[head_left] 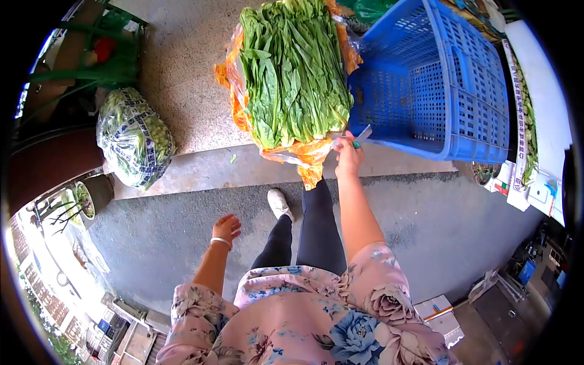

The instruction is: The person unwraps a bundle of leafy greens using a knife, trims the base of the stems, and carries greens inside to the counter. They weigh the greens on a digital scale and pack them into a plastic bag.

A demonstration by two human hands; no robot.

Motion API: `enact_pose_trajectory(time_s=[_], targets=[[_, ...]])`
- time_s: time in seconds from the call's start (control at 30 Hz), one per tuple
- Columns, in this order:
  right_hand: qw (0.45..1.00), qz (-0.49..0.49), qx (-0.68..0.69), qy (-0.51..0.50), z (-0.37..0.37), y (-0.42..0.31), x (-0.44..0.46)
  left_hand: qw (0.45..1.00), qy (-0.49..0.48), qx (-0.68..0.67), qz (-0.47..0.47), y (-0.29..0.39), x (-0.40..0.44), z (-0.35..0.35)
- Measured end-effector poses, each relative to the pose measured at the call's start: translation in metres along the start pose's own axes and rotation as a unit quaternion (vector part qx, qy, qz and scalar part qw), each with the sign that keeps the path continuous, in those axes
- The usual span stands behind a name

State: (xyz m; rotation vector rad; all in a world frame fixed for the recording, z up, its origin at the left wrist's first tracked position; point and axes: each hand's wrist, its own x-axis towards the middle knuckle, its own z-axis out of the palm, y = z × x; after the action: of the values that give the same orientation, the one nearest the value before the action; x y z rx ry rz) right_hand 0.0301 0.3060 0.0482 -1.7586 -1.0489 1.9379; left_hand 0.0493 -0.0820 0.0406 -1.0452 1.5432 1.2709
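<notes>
A big stack of leafy green lettuce (292, 73) lies on an opened orange-and-clear plastic bag (304, 153) on the speckled stone step. At the bag's near right corner, my right hand (349, 159) has its fingers closed around what looks like a small knife (365, 133), with a pale blade-like end and a bit of green. Part of it is hidden by the fingers, and I cannot tell whether they also grip the bag. My left hand (227, 230) hangs open over the pavement, fingers slightly curled and apart, touching nothing.
Right of the lettuce, a blue plastic crate (462, 91) lies tipped on its side. A clear printed bag of vegetables (135, 139) sits at the step's left end, above a plant pot (97, 198). A white box with greens (524, 121) stands far right.
</notes>
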Motion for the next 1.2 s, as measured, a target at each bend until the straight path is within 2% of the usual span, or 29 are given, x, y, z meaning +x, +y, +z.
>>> enact_pose_trajectory(time_s=[0.03,0.07,0.1,0.17,0.23,0.33,0.37,0.43,0.5,0.63,0.7,0.8,0.83,0.9,0.93,0.97,1.0,1.03,1.1,1.13,1.17,1.2], targets=[[0.999,-0.033,0.023,0.005,0.005,0.003,0.007,1.000,-0.002,0.000,0.006,-0.004,-0.007,-0.005],[0.997,0.017,0.043,-0.063,0.007,0.004,0.021,1.000,-0.001,0.022,0.003,-0.010,-0.015,-0.009],[0.997,0.015,0.046,-0.064,0.008,0.007,0.030,0.999,0.000,0.045,0.001,-0.015,-0.020,-0.012],[0.988,0.073,0.020,-0.133,0.009,0.007,0.039,0.997,0.005,0.071,0.002,-0.025,-0.026,-0.016],[0.992,0.053,0.012,-0.117,0.016,0.000,0.028,0.996,0.011,0.094,0.003,-0.031,-0.031,-0.015],[1.000,-0.016,-0.006,-0.013,0.028,-0.015,0.014,0.994,0.015,0.111,0.000,-0.041,-0.032,-0.010],[1.000,-0.018,-0.005,-0.017,0.031,-0.022,0.010,0.994,0.016,0.109,0.004,-0.041,-0.030,-0.009],[0.995,-0.091,0.026,0.003,0.038,-0.039,0.002,0.991,-0.006,0.133,0.011,-0.035,-0.031,-0.002],[0.998,0.015,0.058,-0.025,0.038,-0.060,0.005,0.990,-0.014,0.139,0.020,-0.025,-0.032,0.004],[0.997,-0.036,0.062,-0.025,0.034,-0.116,-0.029,0.991,-0.075,0.108,0.042,0.022,-0.051,0.046],[0.997,-0.043,0.059,-0.034,0.021,-0.138,-0.065,0.978,-0.152,0.092,0.106,0.052,-0.070,0.082],[0.991,-0.042,0.056,-0.118,-0.012,-0.149,-0.125,0.936,-0.318,-0.006,0.153,0.101,-0.127,0.142],[0.984,-0.025,0.079,-0.158,-0.028,-0.149,-0.145,0.908,-0.379,-0.050,0.169,0.113,-0.146,0.161],[0.964,0.062,0.091,-0.241,-0.059,-0.151,-0.204,0.796,-0.535,-0.198,0.205,0.125,-0.190,0.205],[0.959,0.072,0.085,-0.260,-0.068,-0.146,-0.217,0.796,-0.537,-0.192,0.203,0.128,-0.208,0.213],[0.953,0.080,0.079,-0.281,-0.076,-0.143,-0.228,0.770,-0.566,-0.239,0.168,0.131,-0.225,0.218],[0.947,0.047,0.053,-0.315,-0.084,-0.145,-0.242,0.741,-0.594,-0.283,0.134,0.136,-0.235,0.221],[0.946,0.042,0.059,-0.315,-0.090,-0.144,-0.246,0.741,-0.597,-0.276,0.135,0.139,-0.240,0.222],[0.980,-0.081,0.004,-0.185,-0.099,-0.141,-0.249,0.759,-0.555,-0.321,0.113,0.146,-0.249,0.225],[0.974,-0.166,-0.001,-0.155,-0.101,-0.134,-0.248,0.775,-0.523,-0.341,0.095,0.148,-0.252,0.226],[0.973,-0.169,0.005,-0.154,-0.102,-0.128,-0.248,0.783,-0.505,-0.355,0.076,0.150,-0.254,0.227],[0.963,-0.234,-0.005,-0.134,-0.101,-0.125,-0.250,0.785,-0.494,-0.368,0.066,0.151,-0.253,0.228]])
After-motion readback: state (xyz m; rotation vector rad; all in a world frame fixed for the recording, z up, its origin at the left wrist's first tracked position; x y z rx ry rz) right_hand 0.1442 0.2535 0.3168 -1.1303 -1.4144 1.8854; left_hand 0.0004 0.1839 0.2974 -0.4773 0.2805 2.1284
